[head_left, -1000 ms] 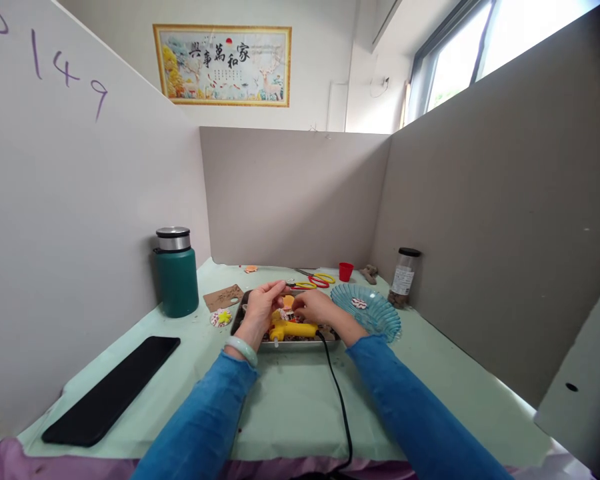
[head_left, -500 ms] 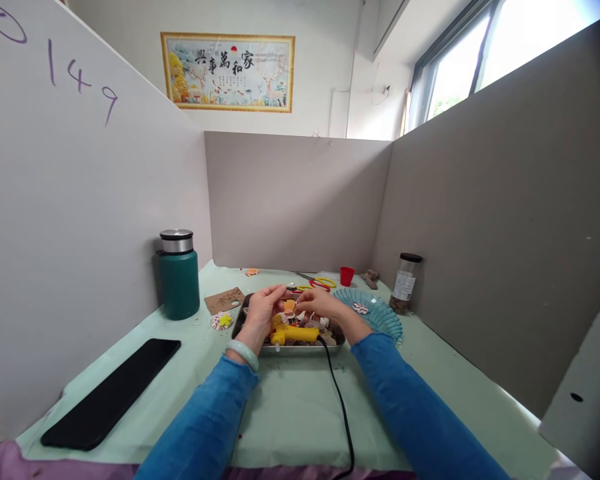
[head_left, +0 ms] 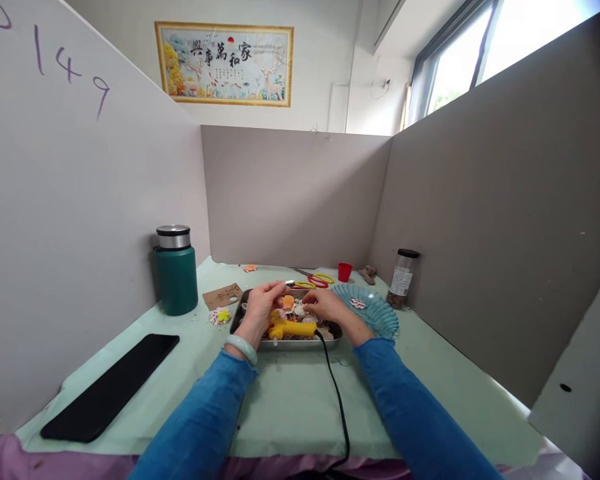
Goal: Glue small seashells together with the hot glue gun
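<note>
My left hand (head_left: 263,308), with a pale bangle at the wrist, is over the left side of a metal tray (head_left: 300,345). Its thumb and fingers are pinched together; what they hold, if anything, is too small to make out. My right hand (head_left: 328,307) reaches over the tray's right side, fingers bent and close together at the small pieces there. Whether it grips one is hidden. A yellow glue gun (head_left: 296,329) lies across the front of the tray, its black cord (head_left: 337,387) running toward me. An orange piece (head_left: 288,302) and pale shell-like pieces (head_left: 300,310) show between my hands.
Left: a green bottle (head_left: 175,280), black slab (head_left: 113,387), cardboard tag (head_left: 222,297) and round decorated piece (head_left: 220,316). Right: a blue fluted plate (head_left: 380,313) and a lidded jar (head_left: 403,280). Behind: scissors (head_left: 317,280) and a red cup (head_left: 345,272). Partitions enclose the table.
My right hand has shifted slightly right and lower, widening the gap between my hands. My left hand keeps its pinch in nearly the same place. The view has tilted slightly.
</note>
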`<state>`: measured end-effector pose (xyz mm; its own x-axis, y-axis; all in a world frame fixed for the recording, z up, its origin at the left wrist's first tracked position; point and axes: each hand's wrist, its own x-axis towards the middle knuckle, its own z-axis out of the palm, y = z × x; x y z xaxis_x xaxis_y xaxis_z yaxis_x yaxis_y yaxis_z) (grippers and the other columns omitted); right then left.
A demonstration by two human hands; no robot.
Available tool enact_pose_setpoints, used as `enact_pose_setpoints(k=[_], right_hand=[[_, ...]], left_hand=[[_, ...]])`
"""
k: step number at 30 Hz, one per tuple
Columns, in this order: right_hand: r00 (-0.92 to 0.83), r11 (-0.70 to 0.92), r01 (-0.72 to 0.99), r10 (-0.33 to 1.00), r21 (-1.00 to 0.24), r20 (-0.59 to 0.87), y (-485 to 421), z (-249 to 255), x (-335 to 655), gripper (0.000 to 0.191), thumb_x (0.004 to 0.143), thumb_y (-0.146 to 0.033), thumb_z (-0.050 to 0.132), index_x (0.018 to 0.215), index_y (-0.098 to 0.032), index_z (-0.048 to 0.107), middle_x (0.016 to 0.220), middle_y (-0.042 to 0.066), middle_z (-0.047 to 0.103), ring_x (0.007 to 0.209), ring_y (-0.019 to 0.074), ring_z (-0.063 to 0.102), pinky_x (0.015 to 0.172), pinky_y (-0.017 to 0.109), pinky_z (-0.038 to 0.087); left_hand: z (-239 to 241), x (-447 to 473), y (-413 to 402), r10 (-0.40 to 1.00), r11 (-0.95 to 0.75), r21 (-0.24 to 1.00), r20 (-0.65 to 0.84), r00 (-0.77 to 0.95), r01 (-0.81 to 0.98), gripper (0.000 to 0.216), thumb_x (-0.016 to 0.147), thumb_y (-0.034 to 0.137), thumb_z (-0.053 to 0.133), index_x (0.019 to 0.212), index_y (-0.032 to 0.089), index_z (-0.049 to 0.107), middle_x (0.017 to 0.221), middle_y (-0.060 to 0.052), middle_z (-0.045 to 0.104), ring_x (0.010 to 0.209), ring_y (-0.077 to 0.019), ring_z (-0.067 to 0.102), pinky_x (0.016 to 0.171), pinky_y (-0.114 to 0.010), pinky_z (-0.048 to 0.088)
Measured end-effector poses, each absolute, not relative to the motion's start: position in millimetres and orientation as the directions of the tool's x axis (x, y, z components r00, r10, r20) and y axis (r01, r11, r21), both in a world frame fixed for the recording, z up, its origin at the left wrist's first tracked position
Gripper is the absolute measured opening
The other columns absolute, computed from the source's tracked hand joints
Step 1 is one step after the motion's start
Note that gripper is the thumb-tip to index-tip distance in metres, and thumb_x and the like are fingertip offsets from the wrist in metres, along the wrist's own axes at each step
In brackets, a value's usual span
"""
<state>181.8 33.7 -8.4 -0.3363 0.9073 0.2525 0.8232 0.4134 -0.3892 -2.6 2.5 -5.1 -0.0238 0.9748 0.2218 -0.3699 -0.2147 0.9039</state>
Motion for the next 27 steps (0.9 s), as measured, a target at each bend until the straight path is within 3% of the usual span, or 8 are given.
enact_pose_setpoints(k=[4,10,12,14,16,19,23,27], right_hand=[[-0.333,0.369,0.884,0.928,-0.286,0.168,26.8,-3.2,177.0,0.029,0.072,-0.034,0.063,0.099,-0.024,0.069,0.097,0.003,0.070,0.086,0.0190,0.062,0.067,0.025,0.041],[-0.259,0.295,0.939,0.945,-0.178,0.202,18.4,-2.3,181.7,0.018,0.074,-0.025,0.057,0.084,-0.021,0.072,0.088,0.007,0.070,0.085,0.0225,0.062,0.067,0.028,0.040],[-0.256,0.298,0.933,0.943,-0.201,0.212,20.4,-6.1,186.6,0.017,0.073,-0.022,0.057,0.081,-0.019,0.071,0.086,0.008,0.070,0.083,0.0217,0.061,0.067,0.028,0.041],[-0.244,0.333,0.879,0.929,-0.342,0.279,23.6,-10.7,192.6,0.018,0.074,-0.020,0.054,0.084,-0.018,0.069,0.087,0.006,0.069,0.082,0.0192,0.061,0.069,0.027,0.042],[-0.188,0.360,0.709,0.925,-0.607,0.329,25.6,-14.7,198.6,0.020,0.073,-0.017,0.054,0.090,-0.016,0.066,0.086,0.005,0.068,0.077,0.0163,0.060,0.067,0.026,0.044],[-0.142,0.303,0.270,0.951,-0.914,0.274,22.2,-16.4,204.3,0.022,0.071,-0.017,0.058,0.093,-0.016,0.061,0.082,0.003,0.065,0.070,0.0136,0.060,0.063,0.025,0.048],[-0.218,0.189,-0.199,0.948,-0.962,0.231,10.6,-10.9,202.4,0.027,0.071,-0.022,0.066,0.097,-0.019,0.059,0.087,0.002,0.063,0.073,0.0128,0.062,0.068,0.027,0.052],[-0.267,0.082,-0.379,0.944,-0.922,0.194,6.5,-8.3,194.8,0.026,0.080,-0.028,0.062,0.105,-0.022,0.057,0.083,0.001,0.064,0.068,0.0104,0.062,0.070,0.026,0.053]], left_hand=[[-4.7,-2.1,1.4,0.971,-0.234,0.900,0.238,-0.034,-0.368,0.031,0.057,0.032,0.077,0.077,0.011,0.067,0.069,-0.005,0.066,0.042,-0.0049,0.046,0.042,-0.019,0.037],[-3.1,-0.2,-2.1,0.970,-0.238,0.914,0.240,-0.035,-0.327,0.033,0.057,0.032,0.077,0.079,0.010,0.067,0.072,-0.007,0.067,0.043,-0.0049,0.046,0.042,-0.018,0.037],[-3.0,0.3,-2.3,0.968,-0.246,0.920,0.246,-0.041,-0.304,0.032,0.057,0.032,0.077,0.079,0.010,0.067,0.071,-0.007,0.067,0.042,-0.0052,0.047,0.041,-0.019,0.037],[-3.3,1.0,-2.1,0.967,-0.251,0.924,0.252,-0.037,-0.288,0.031,0.058,0.031,0.076,0.078,0.010,0.067,0.072,-0.008,0.067,0.042,-0.0056,0.047,0.041,-0.020,0.037],[-3.8,1.7,-1.8,0.965,-0.258,0.926,0.259,-0.034,-0.275,0.030,0.058,0.032,0.076,0.077,0.010,0.067,0.072,-0.007,0.067,0.042,-0.0057,0.046,0.042,-0.020,0.038],[-4.4,2.7,-1.9,0.960,-0.276,0.930,0.276,-0.033,-0.244,0.028,0.058,0.032,0.076,0.075,0.011,0.067,0.070,-0.007,0.066,0.042,-0.0060,0.046,0.041,-0.020,0.037],[-3.5,3.3,-3.5,0.956,-0.292,0.930,0.292,-0.032,-0.225,0.028,0.059,0.030,0.075,0.077,0.011,0.067,0.069,-0.007,0.066,0.043,-0.0064,0.047,0.042,-0.020,0.037],[-3.9,3.4,-3.3,0.949,-0.309,0.928,0.314,-0.010,-0.206,0.028,0.061,0.032,0.074,0.077,0.011,0.067,0.070,-0.006,0.066,0.044,-0.0069,0.047,0.043,-0.021,0.038]])
